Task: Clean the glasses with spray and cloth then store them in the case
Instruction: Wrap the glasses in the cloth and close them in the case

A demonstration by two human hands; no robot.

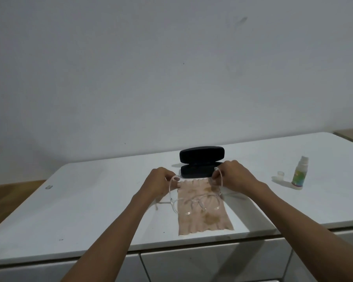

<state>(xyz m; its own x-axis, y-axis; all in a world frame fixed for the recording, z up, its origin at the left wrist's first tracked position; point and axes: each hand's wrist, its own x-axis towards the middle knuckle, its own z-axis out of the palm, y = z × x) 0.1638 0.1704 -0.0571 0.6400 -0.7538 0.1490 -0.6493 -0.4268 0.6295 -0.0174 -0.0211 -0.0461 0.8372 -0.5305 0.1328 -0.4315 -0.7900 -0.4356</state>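
Note:
Clear-framed glasses (198,202) hang just above a beige patterned cloth (204,218) that lies flat on the white table (90,210). My left hand (159,182) pinches the end of the left temple arm. My right hand (234,174) pinches the end of the right temple arm. Both temples are spread open, with the lenses toward me. A black glasses case (201,161) stands open just behind my hands, its lid upright. The spray bottle (299,174) stands uncapped at the right.
A small clear cap (280,175) sits on the table left of the spray bottle. A small pale object (48,187) lies near the table's left edge. Drawer fronts (212,261) run below the table's front edge. A plain wall rises behind.

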